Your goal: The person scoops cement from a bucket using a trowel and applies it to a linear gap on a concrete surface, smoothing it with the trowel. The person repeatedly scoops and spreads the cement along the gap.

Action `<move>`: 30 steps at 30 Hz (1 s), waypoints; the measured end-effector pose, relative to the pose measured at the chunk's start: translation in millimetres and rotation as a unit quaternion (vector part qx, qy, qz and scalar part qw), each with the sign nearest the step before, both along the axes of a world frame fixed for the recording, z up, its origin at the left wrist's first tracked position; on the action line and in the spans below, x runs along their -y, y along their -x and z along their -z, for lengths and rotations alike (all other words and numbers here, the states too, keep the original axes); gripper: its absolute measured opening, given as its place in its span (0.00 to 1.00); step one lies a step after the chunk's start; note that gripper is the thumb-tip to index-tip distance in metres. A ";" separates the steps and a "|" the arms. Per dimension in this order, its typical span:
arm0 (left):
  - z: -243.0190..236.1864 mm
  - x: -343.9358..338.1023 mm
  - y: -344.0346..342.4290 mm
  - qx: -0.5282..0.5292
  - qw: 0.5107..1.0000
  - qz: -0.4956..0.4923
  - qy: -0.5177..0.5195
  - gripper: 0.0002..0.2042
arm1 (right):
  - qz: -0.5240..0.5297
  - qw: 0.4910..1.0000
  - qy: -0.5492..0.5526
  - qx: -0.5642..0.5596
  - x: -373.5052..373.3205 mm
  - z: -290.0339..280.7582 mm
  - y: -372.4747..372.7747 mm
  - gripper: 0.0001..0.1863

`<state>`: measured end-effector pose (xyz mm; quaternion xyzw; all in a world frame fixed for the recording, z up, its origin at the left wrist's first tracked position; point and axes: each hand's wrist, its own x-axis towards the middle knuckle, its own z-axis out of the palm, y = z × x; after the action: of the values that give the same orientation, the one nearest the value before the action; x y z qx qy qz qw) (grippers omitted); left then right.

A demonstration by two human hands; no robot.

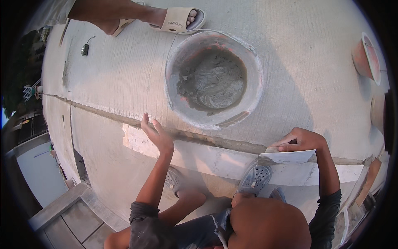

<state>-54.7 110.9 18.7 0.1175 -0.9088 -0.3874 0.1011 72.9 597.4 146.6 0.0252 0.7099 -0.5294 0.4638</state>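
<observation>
My right hand (299, 140) is closed on a flat trowel with a pale rectangular blade (292, 157). Wet grey mix smears the blade's left end, and its handle is hidden by my fingers. Under the blade runs a narrow grey mortar line (219, 142) along a step edge. My left hand (159, 136) is held out near that same line, fingers apart and nothing in it. Beyond both hands stands a round bucket (172, 89), crusted with dried mortar, with wet grey mortar (213, 79) inside.
Another person's sandalled foot (182, 20) is beside the bucket's far rim. A small dark tape measure (85, 49) lies on the ridged concrete at far left. At far right are a reddish bucket (365, 60) and another pale container (377, 112). A pale band (199, 157) borders the step edge.
</observation>
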 end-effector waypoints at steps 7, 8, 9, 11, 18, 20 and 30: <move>-76.1 -91.3 104.0 0.266 0.778 0.115 -0.557 0.31 | 0.278 0.940 -0.001 -0.195 5.7 -48.8 -10.7 0.25; -86.5 -99.5 105.6 0.269 0.796 0.119 -0.529 0.29 | 0.286 0.934 -0.023 -0.213 17.1 -58.9 2.2 0.25; -96.9 -114.8 98.1 0.263 0.795 0.144 -0.527 0.29 | 0.297 0.926 -0.055 -0.227 26.3 -70.4 11.9 0.25; -119.9 -138.8 69.3 0.245 0.796 0.194 -0.518 0.32 | 0.289 0.922 -0.112 -0.231 40.7 -87.4 36.0 0.25; -132.6 -174.6 10.9 0.127 0.832 0.324 -0.431 0.35 | 0.147 0.868 -0.349 -0.322 77.7 -24.7 102.8 0.25; -133.4 -177.8 9.2 0.107 0.835 0.348 -0.412 0.33 | 0.157 0.877 -0.338 -0.302 81.8 -3.6 101.2 0.24; -140.5 -184.8 -2.2 0.075 0.848 0.398 -0.342 0.34 | 0.175 0.929 -0.219 -0.240 87.8 9.8 86.0 0.20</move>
<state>-52.6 295.8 159.2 -0.1979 -0.6926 -0.6707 -0.1767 -13.1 509.6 136.8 0.1221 0.8826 -0.4241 0.1622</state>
